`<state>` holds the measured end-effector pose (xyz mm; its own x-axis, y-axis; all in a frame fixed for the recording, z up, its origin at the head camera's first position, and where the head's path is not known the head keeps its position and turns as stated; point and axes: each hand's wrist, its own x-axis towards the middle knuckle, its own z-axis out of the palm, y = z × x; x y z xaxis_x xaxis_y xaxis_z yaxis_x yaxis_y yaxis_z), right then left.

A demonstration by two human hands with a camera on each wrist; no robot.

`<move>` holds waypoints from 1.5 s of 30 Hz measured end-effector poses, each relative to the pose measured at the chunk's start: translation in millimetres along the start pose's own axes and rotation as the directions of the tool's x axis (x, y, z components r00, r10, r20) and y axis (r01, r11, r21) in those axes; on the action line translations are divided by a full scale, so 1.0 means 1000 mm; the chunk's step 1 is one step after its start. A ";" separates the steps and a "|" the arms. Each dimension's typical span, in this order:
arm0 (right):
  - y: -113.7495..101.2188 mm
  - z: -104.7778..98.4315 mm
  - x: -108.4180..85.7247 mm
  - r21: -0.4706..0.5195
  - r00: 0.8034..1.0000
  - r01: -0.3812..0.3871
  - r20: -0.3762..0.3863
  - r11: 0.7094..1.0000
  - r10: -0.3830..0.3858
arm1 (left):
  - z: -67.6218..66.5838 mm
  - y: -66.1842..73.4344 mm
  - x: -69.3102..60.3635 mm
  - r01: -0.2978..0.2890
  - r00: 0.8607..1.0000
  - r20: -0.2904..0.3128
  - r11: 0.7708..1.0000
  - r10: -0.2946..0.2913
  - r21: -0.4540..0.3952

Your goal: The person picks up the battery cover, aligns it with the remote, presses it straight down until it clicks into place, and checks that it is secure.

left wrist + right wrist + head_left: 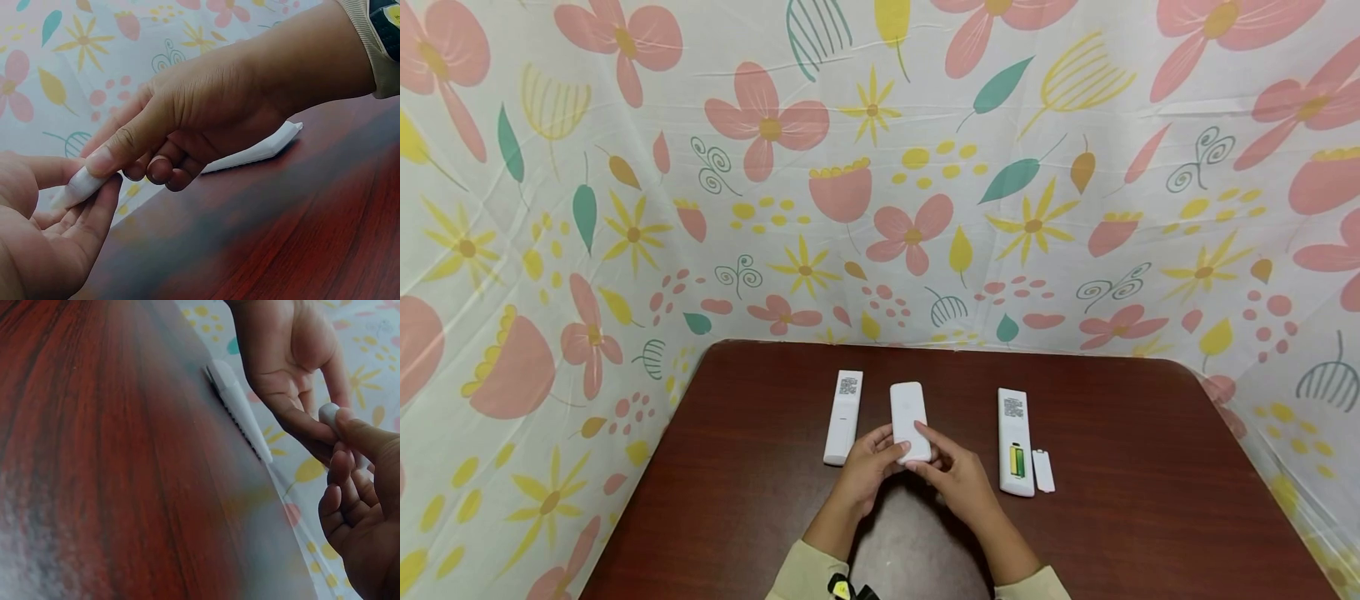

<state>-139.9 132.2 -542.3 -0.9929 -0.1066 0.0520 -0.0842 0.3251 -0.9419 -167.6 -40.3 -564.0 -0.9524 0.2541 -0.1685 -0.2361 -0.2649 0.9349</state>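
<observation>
A slim white remote control (909, 412) is held up above the middle of the table by both hands. My left hand (868, 468) grips its near left side, thumb on top and fingers beneath. With thumb and fingers, my right hand (958, 477) pinches the near right edge. The left wrist view shows the remote's white end (80, 186) between the two hands. Seen from the right wrist, a rounded white tip (327, 415) sticks out from the fingers, which hide most of the body.
Left of the hands, another white remote (842, 417) lies label side up on the brown table (737, 500). To the right lies a third remote (1012, 417), its compartment open on green-and-yellow batteries (1017, 460). Its white cover (1043, 471) lies beside it. A flowered cloth (925, 300) hangs behind.
</observation>
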 end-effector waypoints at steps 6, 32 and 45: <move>-0.011 -0.003 -0.005 0.043 1.000 0.028 0.005 0.999 -0.028 | 0.001 0.001 0.000 -0.004 1.000 0.000 1.000 0.004 -0.005; -0.009 -0.001 -0.006 0.007 0.988 0.151 -0.012 0.988 -0.151 | 0.003 0.002 0.001 -0.010 1.000 -0.023 0.999 0.010 -0.030; -0.006 -0.003 0.002 -0.038 0.982 0.151 -0.109 0.988 -0.154 | 0.003 0.003 0.002 -0.005 1.000 -0.019 1.000 0.004 -0.029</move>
<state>-141.8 133.3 -535.8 -0.9712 -0.0521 0.2323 -0.2360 0.3411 -0.9099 -169.3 -38.1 -560.6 -0.9570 0.2349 -0.1703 -0.2368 -0.2929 0.9263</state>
